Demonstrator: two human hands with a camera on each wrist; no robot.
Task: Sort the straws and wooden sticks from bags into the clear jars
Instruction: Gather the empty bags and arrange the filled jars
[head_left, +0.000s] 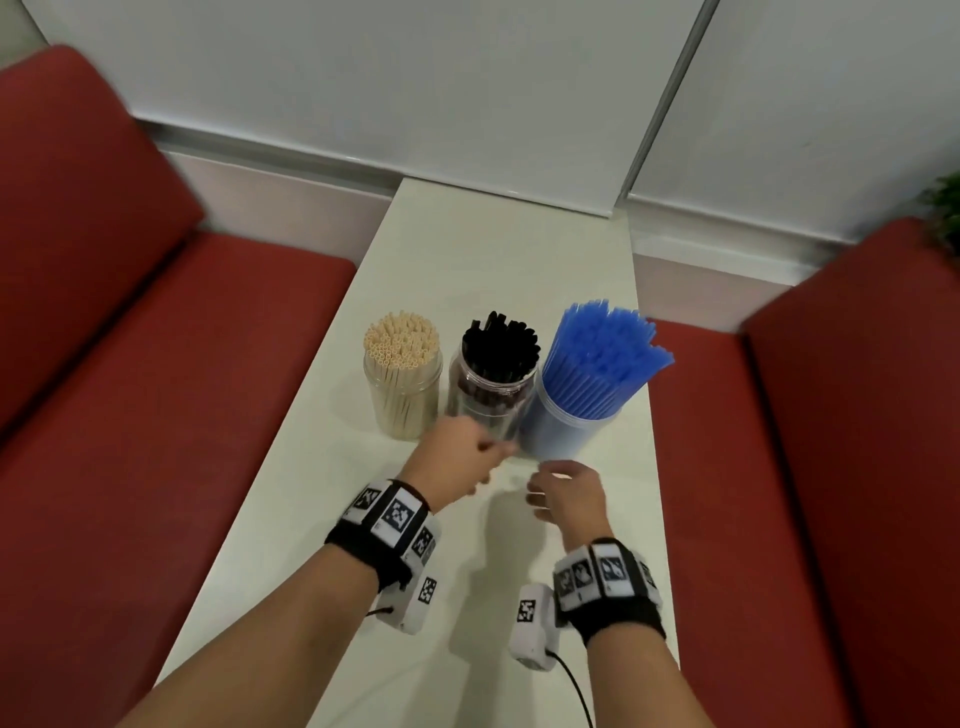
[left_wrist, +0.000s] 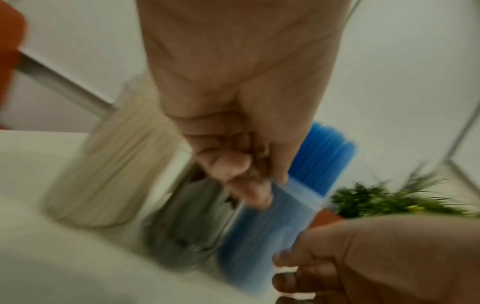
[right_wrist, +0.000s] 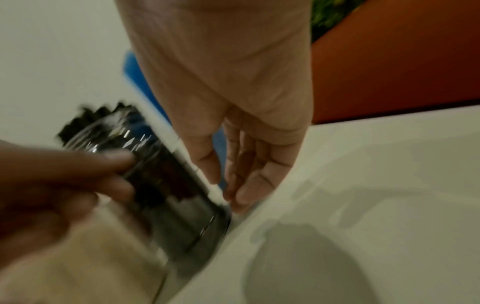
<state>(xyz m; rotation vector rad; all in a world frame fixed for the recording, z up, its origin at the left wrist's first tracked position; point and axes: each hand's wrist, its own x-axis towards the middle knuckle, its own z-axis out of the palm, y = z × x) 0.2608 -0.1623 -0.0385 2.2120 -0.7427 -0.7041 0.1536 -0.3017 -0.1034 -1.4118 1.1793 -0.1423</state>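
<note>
Three clear jars stand in a row on the white table. The left jar holds beige sticks, the middle jar black straws, the right jar blue straws. Just in front of the jars my two hands meet over a thin clear bag, which is faint and blurred. My left hand pinches one end of it with curled fingers. My right hand pinches the other end between thumb and fingertips. What the bag holds cannot be made out.
Red cushioned benches run along both sides of the narrow table. A green plant sits at the far right. White wall panels close off the far end. The near half of the table lies under my forearms.
</note>
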